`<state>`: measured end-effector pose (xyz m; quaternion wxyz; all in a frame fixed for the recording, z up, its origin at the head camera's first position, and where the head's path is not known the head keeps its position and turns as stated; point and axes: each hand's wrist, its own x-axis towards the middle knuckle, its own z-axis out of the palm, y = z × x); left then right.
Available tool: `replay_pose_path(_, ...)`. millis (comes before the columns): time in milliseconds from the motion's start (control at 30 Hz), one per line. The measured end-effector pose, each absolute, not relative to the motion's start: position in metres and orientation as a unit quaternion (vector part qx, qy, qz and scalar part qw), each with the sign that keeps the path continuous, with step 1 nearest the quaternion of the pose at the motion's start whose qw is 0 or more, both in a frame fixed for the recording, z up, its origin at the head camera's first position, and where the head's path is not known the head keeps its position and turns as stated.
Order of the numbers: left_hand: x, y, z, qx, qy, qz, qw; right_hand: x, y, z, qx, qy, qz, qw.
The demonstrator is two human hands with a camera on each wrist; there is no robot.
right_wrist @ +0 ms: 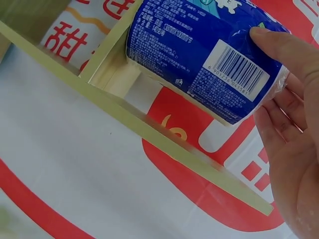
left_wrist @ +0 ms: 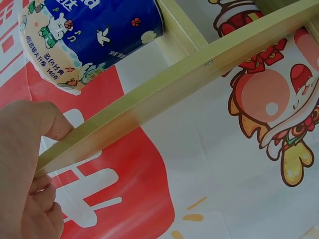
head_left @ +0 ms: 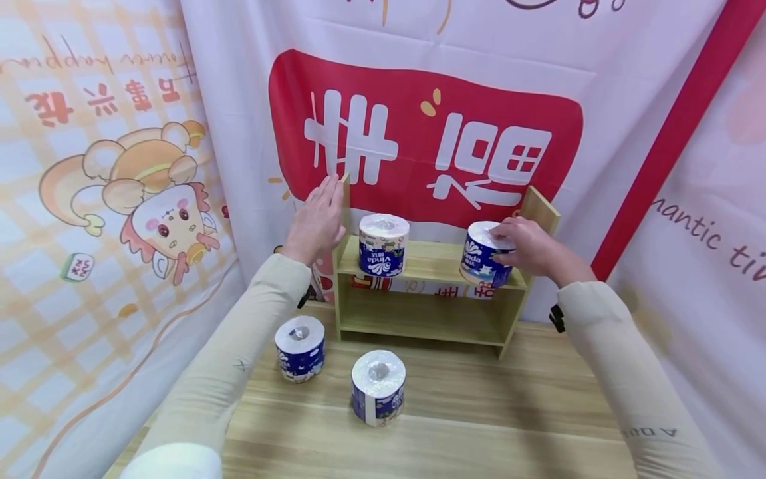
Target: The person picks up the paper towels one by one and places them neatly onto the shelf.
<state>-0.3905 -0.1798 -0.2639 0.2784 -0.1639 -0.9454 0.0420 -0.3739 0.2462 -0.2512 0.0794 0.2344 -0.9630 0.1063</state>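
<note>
A small wooden shelf (head_left: 419,322) stands against the back cloth. My left hand (head_left: 317,223) grips the upper end of its left side panel (left_wrist: 149,92), thumb on one face and fingers on the other. At the right end of the upper board, my right hand (head_left: 526,245) holds a blue-wrapped toilet paper roll (head_left: 479,263). The right wrist view shows its thumb on the wrapper of that roll (right_wrist: 199,50), near the barcode, with fingers at the top end. Another toilet paper roll (head_left: 383,249) stands upright toward the left end of the upper board.
Two more upright toilet paper rolls stand on the wooden table (head_left: 455,446): one at the left (head_left: 300,352), one nearer the middle (head_left: 378,392). The shelf's right side panel (head_left: 540,211) rises beside my right hand. Printed cloth (head_left: 239,80) hangs behind and at both sides.
</note>
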Motion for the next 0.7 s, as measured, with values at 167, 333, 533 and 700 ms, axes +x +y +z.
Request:
replay_pose_path(167,-0.391,-0.179,-0.265,-0.165,-0.947,0.041,0.272,-0.374,0.245,-0.252,0.233,-0.965,0.099,0.071)
replay_pose_path(333,-0.392,-0.178,-0.265,-0.17,-0.946,0.035,0.273,-0.373,0.243,-0.249,0.222,-0.968,0.098,0.069)
replay_pose_path(533,-0.392,-0.178,-0.264,-0.169,-0.946,0.034,0.276,-0.37,0.243,-0.239,0.212,-0.97,0.097,0.071)
replay_pose_path(700,-0.392,-0.18,-0.262,-0.169,-0.946,0.032,0.274,-0.366,0.244,-0.23,0.208,-0.971,0.091,0.072)
